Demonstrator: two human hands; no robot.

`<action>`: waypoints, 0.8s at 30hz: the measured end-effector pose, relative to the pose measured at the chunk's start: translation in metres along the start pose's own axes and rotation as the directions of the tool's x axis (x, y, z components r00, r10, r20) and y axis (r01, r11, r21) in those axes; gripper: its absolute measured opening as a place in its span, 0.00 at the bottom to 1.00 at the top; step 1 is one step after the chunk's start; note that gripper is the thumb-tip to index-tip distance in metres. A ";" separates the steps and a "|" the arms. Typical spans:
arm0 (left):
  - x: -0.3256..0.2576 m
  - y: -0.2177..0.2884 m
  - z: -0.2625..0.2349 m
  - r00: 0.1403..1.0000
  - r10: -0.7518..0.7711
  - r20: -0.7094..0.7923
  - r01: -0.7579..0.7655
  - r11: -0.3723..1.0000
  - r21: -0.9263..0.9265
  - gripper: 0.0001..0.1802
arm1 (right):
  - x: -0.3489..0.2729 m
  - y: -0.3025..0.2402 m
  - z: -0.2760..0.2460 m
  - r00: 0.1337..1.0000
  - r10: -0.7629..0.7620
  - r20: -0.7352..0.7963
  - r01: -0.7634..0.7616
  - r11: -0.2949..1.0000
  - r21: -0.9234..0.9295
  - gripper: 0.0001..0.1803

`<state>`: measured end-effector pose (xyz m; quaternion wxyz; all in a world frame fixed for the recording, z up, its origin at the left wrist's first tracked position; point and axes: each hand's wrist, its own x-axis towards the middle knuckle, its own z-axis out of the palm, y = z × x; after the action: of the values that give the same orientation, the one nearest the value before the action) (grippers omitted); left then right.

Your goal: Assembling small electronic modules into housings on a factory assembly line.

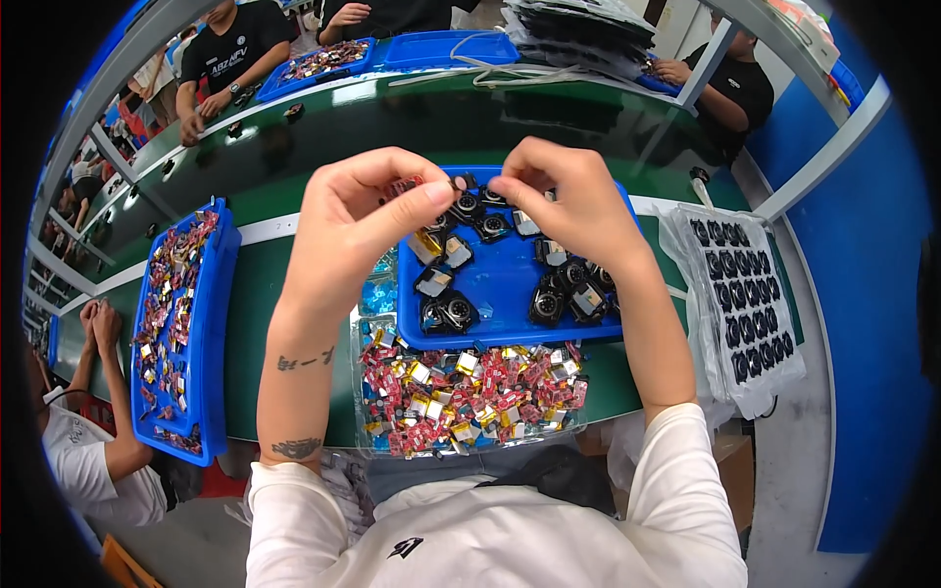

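Note:
My left hand [358, 211] and my right hand [569, 201] are raised together over a blue tray [505, 284]. Between their pinched fingertips is a small dark part with red wires [453, 182]; both hands grip it. The tray holds several round black components [549, 299] with silver-faced pieces. Nearer to me lies a clear tray [470, 392] heaped with small yellow cells wrapped in red wires.
A long blue tray [218, 323] of similar red-and-yellow parts sits at my left. Clear bags of black parts [740, 294] lie at my right. The green workbench [294, 147] runs ahead, with other blue trays [446, 47] and people seated across and beside me.

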<state>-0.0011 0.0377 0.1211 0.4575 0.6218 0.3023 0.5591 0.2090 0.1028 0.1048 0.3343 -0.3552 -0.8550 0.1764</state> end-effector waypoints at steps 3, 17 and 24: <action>0.001 0.002 -0.003 1.000 -0.017 -0.005 0.017 1.000 0.012 0.05 | -0.006 0.026 0.011 0.995 0.081 0.049 -0.027 0.739 -0.673 0.17; 0.000 0.001 -0.003 0.995 -0.035 0.096 0.030 0.998 0.054 0.06 | -0.001 0.029 0.033 0.887 0.178 0.426 0.085 0.843 -0.531 0.16; 0.004 -0.007 -0.002 0.991 0.135 -0.010 -0.127 0.953 0.273 0.05 | 0.004 0.015 0.020 0.936 0.140 0.324 -0.284 0.843 0.457 0.11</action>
<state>-0.0016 0.0445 0.1163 0.3252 0.6894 0.3408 0.5502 0.2002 0.1149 0.0842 0.2691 -0.3221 -0.7736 0.4747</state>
